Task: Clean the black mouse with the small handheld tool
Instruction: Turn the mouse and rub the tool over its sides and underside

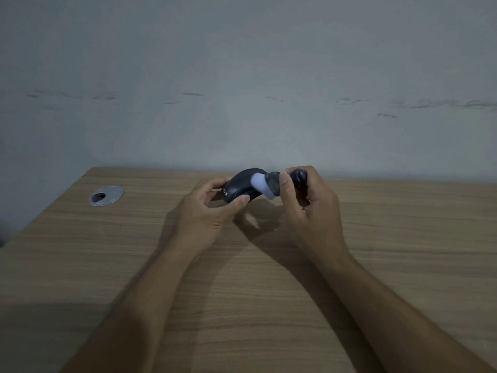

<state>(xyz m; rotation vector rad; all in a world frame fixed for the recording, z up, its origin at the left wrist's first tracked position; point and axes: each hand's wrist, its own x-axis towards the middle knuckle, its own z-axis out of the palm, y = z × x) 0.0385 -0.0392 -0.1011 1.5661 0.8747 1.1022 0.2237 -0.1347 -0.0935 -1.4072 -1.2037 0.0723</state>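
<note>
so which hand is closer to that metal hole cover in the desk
Left. The left hand, holding the mouse, sits just right of the hole cover; the right hand, gripping the tool, is further right.

Head-worn view, down over desk

Probably an office: wood-grain desk with a metal cable grommet (left side), against a bare grey wall.

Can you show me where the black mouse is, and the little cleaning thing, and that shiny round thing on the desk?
Black computer mouse [236, 188]: head view, its side.
Small dark handheld tool with pale tip [262, 185]: head view, the tip.
Round silver metal cable hole cover [107, 194]: head view, its rim.
</note>
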